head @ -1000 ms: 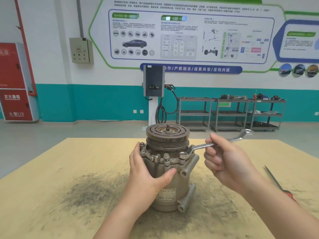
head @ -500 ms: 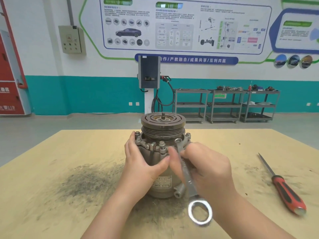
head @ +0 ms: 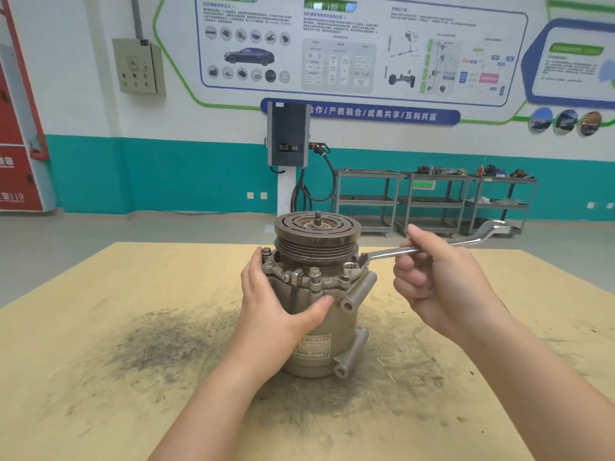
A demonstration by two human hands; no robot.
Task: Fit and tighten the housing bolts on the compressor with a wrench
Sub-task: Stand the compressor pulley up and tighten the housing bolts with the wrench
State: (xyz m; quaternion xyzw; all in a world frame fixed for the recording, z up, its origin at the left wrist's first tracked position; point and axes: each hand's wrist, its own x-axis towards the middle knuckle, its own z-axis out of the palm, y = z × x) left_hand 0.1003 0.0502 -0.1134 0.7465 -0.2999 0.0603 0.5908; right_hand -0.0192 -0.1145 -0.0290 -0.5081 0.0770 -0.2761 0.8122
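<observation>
The compressor (head: 327, 331) stands upright in the middle of the table, its grooved pulley on top. Several housing bolts (head: 314, 271) ring the flange below the pulley. My left hand (head: 278, 306) grips the housing from the left, thumb across the front. My right hand (head: 439, 287) holds the shaft of a silver wrench (head: 432, 246). The wrench's ring end sits over a bolt on the flange's right side, and its handle points right and away from me.
The wooden table (head: 100, 327) has a dark sooty stain left of and around the compressor. Beyond the table's far edge are a wall charger (head: 288, 134) and several grey metal carts (head: 432, 201) along the wall.
Half a second ago the wrench handle was swung toward me, pointing down at the table. It now points right again with its ring end on the right-side bolt. My left hand has stayed on the housing.
</observation>
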